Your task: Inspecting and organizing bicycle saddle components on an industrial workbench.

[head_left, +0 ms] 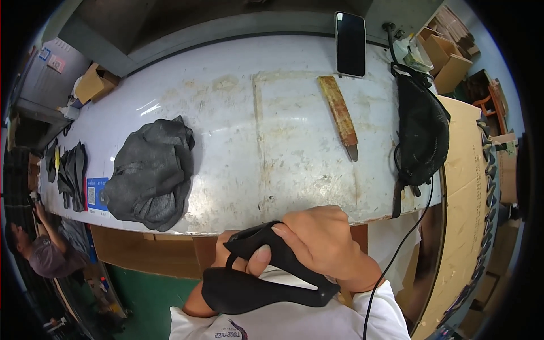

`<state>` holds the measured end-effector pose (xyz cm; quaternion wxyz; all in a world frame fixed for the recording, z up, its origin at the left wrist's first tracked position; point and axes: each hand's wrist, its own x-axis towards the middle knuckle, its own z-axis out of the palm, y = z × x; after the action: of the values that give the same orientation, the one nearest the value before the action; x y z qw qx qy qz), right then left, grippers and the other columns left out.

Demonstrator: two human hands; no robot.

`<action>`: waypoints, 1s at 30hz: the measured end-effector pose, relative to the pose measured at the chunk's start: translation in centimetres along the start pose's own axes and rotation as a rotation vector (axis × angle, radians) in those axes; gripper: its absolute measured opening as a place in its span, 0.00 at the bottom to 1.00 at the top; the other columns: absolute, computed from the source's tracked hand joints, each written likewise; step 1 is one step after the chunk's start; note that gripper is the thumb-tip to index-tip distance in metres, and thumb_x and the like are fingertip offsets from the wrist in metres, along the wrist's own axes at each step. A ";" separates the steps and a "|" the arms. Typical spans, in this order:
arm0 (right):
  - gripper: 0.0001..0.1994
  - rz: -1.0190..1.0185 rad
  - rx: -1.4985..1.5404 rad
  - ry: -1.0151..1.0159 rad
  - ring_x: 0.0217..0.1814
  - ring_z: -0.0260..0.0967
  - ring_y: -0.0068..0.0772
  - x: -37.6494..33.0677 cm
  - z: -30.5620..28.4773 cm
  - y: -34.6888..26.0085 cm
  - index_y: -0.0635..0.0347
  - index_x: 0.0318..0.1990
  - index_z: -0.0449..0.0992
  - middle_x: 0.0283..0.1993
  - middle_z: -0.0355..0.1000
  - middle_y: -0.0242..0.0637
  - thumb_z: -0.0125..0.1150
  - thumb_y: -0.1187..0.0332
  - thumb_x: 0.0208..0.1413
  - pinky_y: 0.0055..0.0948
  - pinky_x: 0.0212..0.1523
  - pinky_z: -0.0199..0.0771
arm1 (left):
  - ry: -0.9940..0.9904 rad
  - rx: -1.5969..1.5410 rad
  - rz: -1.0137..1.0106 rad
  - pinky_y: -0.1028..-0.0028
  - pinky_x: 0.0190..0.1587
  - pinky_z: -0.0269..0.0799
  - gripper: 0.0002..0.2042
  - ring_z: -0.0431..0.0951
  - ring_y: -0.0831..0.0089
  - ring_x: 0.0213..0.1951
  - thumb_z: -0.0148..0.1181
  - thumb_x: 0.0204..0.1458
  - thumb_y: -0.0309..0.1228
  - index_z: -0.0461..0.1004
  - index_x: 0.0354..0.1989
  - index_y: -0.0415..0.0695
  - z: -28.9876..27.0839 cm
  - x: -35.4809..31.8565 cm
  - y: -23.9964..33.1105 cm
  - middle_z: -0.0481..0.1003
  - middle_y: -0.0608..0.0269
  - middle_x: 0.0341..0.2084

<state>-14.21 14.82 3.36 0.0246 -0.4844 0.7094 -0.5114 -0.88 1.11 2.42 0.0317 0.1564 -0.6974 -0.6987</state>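
"White tabletop point(294, 187) — where's the black fabric piece point(285, 259)?"

"Just off the near edge: right hand point(322, 241) pinching it, fingers point(290, 242) closed; left hand point(225, 249) partly hidden, grip unclear."

"Risk?"

"Its lower flap point(246, 292) could twist — if that pinch slackens."

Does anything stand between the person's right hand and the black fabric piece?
Nothing visible does: the right hand directly grips the black fabric piece. The left hand holds it too, partly hidden behind it. The dark grey cloth bundle and the brown-handled blade lie apart from both hands, on the table.
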 end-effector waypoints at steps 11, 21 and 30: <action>0.09 0.364 0.516 -0.214 0.18 0.62 0.26 0.7 0.4 -0.8 0.63 0.29 0.73 0.19 0.66 0.33 0.61 0.70 0.60 0.26 0.21 0.62 | -0.118 -0.277 0.040 0.69 0.39 0.72 0.17 0.78 0.68 0.34 0.49 0.61 0.37 0.75 0.43 0.34 -1.7 -4.9 -0.5 0.78 0.55 0.30; 0.13 0.524 0.805 -0.088 0.25 0.54 0.13 -0.5 2.3 -0.7 0.63 0.32 0.71 0.21 0.61 0.25 0.53 0.65 0.68 0.19 0.25 0.57 | 0.056 -0.205 0.038 0.70 0.40 0.72 0.16 0.78 0.69 0.34 0.49 0.61 0.36 0.75 0.44 0.35 -0.4 -4.0 -0.1 0.78 0.57 0.30; 0.13 0.880 1.022 -0.476 0.23 0.56 0.11 -2.5 0.1 0.5 0.64 0.34 0.73 0.23 0.63 0.23 0.56 0.63 0.66 0.19 0.24 0.58 | 0.203 -0.211 0.025 0.70 0.41 0.72 0.15 0.78 0.70 0.34 0.48 0.62 0.34 0.75 0.44 0.35 0.3 1.2 0.8 0.78 0.58 0.30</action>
<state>-13.15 16.59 1.81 0.6066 -0.1796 0.4860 -0.6030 -2.23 1.08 2.99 0.1269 0.2132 -0.6152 -0.7483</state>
